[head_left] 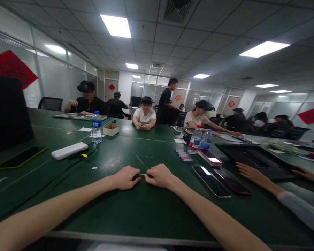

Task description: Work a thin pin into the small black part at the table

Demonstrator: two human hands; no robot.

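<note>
My left hand (127,177) and my right hand (160,175) rest low over the green table (146,212), nearly meeting in front of me. Both have their fingers curled in and closed. In the narrow gap between the fingertips shows a short, thin pale strip (143,174). It is too small to name, and the fingers hide its ends. A dark patch shows inside the curl of my left fingers; whether it is an object or shadow I cannot tell.
Left are a white power bank (69,151) with a black cable, a green-edged phone (21,157), a water bottle (96,129) and a small box (111,130). Right lie several phones (211,182) and a black tray (253,158), touched by a neighbour's hands (258,176). People sit opposite.
</note>
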